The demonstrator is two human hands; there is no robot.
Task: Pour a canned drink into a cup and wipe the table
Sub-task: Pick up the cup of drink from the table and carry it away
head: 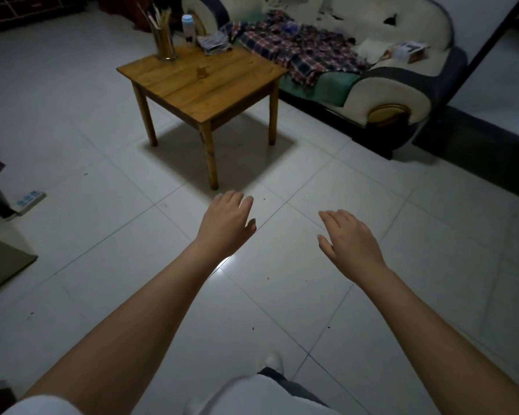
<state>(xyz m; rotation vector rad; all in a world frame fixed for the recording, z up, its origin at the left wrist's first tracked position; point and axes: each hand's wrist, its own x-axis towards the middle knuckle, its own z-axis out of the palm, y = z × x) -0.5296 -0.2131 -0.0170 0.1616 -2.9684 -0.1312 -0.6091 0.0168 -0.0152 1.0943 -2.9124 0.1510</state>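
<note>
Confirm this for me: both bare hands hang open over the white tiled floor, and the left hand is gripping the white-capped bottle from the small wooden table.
Not quite. In the head view the left hand grips nothing; like the right hand, it hangs open over the white tiled floor. The white-capped bottle stands at the far edge of the small wooden table, well beyond both hands.

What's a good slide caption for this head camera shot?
Both hands, left and right, held out empty above the tiled floor, short of the wooden table.
</note>
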